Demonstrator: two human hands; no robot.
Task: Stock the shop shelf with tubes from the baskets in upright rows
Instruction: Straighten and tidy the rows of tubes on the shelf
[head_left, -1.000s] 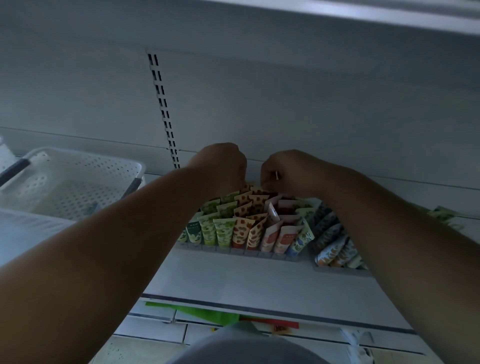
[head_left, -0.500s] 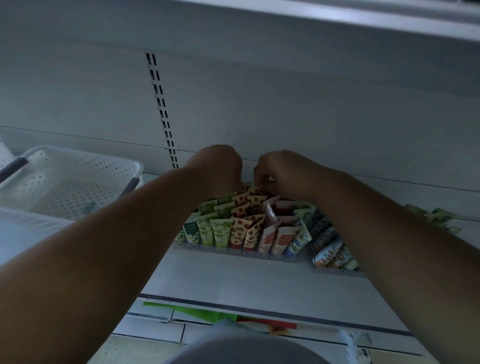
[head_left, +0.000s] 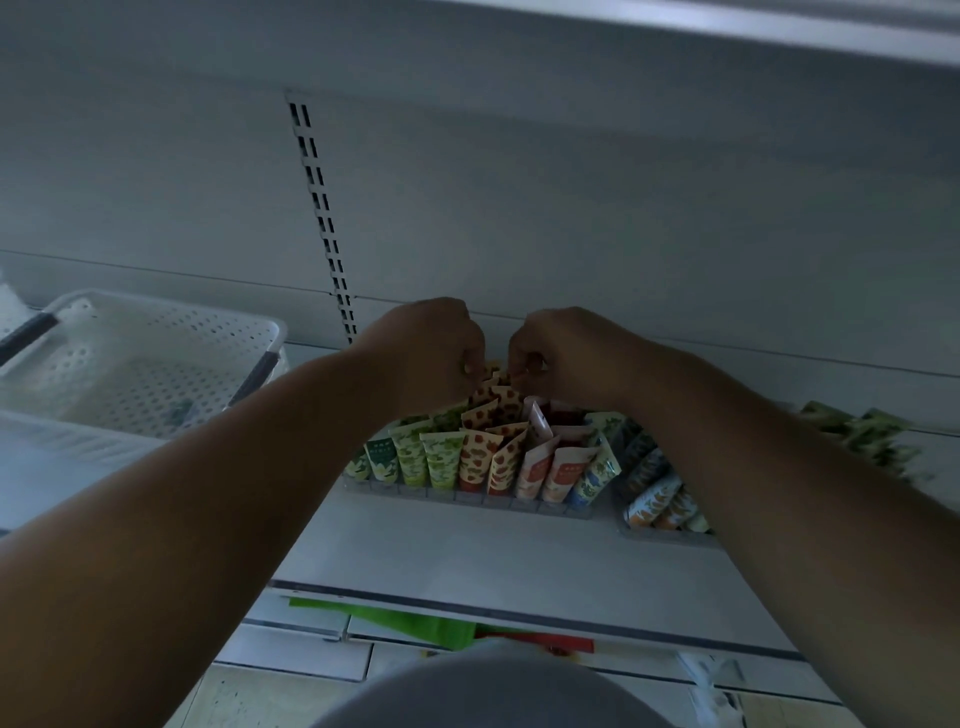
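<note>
Tubes (head_left: 480, 457) are stood cap-down in upright rows inside a clear divider tray (head_left: 467, 494) on the white shelf (head_left: 467, 551), so their printed faces show. At the back of the orange-patterned row, at twelve o'clock, the left hand (head_left: 431, 345) and right hand (head_left: 563, 348) are curled tightly, fingertips apparently pinching a tube top; exact contact cannot be told. A white perforated basket (head_left: 156, 332) sits at nine o'clock.
</note>
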